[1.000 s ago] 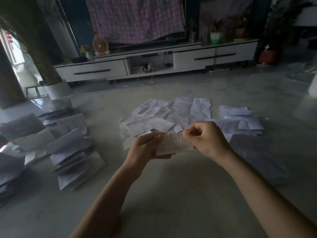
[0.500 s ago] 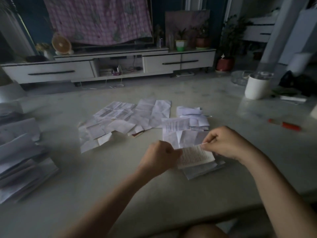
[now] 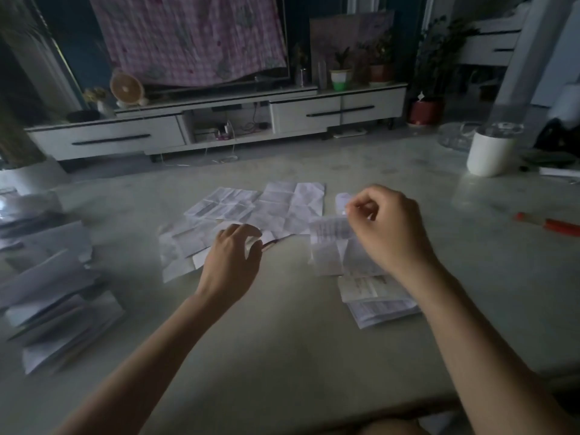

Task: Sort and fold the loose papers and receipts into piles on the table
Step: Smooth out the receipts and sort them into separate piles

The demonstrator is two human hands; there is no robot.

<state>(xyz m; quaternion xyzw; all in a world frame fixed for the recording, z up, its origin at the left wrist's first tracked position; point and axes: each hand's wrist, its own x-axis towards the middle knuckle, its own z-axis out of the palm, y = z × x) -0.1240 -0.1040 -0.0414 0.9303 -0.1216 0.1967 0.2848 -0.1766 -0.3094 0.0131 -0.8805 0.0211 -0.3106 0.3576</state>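
White papers [image 3: 282,208] lie under the relaxed left hand [image 3: 232,255]; curled right hand [image 3: 386,227] perhaps pinches a sheet [image 3: 329,229].

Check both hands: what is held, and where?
Right hand seems to pinch a creased receipt by its top edge; blur leaves doubt. Left hand holds nothing.

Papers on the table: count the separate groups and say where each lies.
3. A folded stack at the left edge, a loose spread in the centre by the left hand, and a small pile by the right hand. More may lie off-frame left.
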